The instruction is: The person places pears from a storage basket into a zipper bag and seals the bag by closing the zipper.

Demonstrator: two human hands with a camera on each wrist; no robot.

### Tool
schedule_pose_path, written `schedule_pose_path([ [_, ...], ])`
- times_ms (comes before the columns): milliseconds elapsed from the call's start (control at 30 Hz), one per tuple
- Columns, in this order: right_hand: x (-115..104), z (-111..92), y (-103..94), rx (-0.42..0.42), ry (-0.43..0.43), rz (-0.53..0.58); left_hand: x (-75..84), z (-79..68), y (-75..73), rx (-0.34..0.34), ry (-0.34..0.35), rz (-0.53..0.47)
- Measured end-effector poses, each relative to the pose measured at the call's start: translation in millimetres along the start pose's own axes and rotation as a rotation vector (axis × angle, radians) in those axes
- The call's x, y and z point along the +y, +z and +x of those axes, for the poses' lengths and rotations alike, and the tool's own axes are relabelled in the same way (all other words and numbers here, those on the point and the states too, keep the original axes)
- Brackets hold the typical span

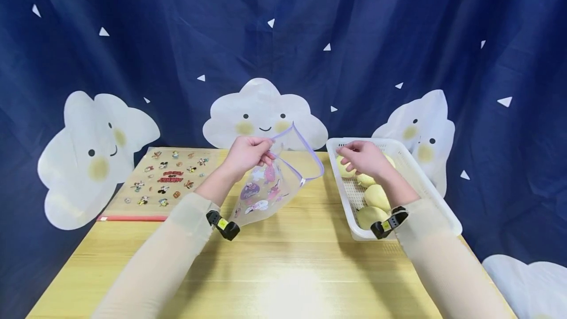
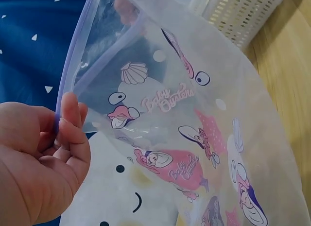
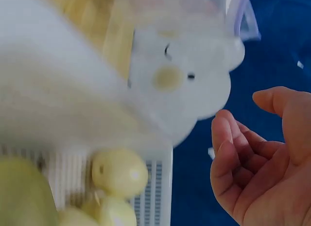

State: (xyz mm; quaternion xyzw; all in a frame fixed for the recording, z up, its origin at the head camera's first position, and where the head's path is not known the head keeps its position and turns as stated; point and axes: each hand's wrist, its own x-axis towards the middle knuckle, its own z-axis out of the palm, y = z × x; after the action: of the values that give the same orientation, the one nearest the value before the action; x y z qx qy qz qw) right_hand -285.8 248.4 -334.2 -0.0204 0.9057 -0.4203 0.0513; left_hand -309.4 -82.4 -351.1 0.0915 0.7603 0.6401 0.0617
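Note:
My left hand [image 1: 250, 154] pinches the purple-edged rim of a clear zip bag [image 1: 266, 198] printed with pink cartoon oysters. The bag's mouth gapes towards the right, and its body hangs down over the table. In the left wrist view, the thumb and fingers of the left hand [image 2: 46, 160] are curled at the purple zip strip [image 2: 65, 80]. Over the white basket [image 1: 425, 186], my right hand [image 1: 365, 156] is raised above yellow pears [image 1: 377, 196]. The right wrist view shows that hand [image 3: 265, 163] holding nothing, its thumb apart from loosely bent fingers.
A second zip bag [image 1: 155, 186] with a red zip and small cartoon figures lies flat at the table's left. The wooden table [image 1: 283, 260] ends at the back against a blue curtain [image 1: 274, 53] with white clouds and triangles.

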Motion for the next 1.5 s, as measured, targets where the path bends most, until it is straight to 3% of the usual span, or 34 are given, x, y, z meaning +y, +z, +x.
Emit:
schedule_pose_path([
  [133,13.1,5.6,-18.9,0.048,-0.012,-0.103,0.4,-0.7,0.5,0.015,-0.014,-0.011],
  [333,38.8,14.4,-38.5,0.083,0.007,-0.346,0.4,-1.1,2.8,0.018,-0.03,-0.023],
  [467,54.6,16.4,-44.4,0.033,0.04,-0.474,0.1,0.1,5.2,0.016,-0.027,-0.033],
  [633,68.9,14.4,-46.5,-0.198,0.171,-0.514,0.7,0.3,7.3,0.013,-0.028,-0.031],
  [733,70.7,11.1,-45.7,-0.284,0.22,-0.544,1.7,-0.2,7.6,0.012,-0.03,-0.022],
  [833,69.5,7.2,-43.9,-0.305,0.269,-0.552,3.1,-1.0,7.6,0.012,-0.032,-0.021],
  [1033,66.6,-0.9,-38.9,-0.367,0.458,-0.411,4.3,-2.3,6.5,0.013,-0.042,-0.029],
  [1300,61.3,-3.6,-34.3,-0.373,0.416,-0.55,2.7,-2.3,3.6,0.013,-0.044,-0.031],
  [1500,63.4,-4.5,-34.9,-0.38,0.42,-0.503,1.5,-2.6,2.8,0.008,-0.046,-0.033],
])
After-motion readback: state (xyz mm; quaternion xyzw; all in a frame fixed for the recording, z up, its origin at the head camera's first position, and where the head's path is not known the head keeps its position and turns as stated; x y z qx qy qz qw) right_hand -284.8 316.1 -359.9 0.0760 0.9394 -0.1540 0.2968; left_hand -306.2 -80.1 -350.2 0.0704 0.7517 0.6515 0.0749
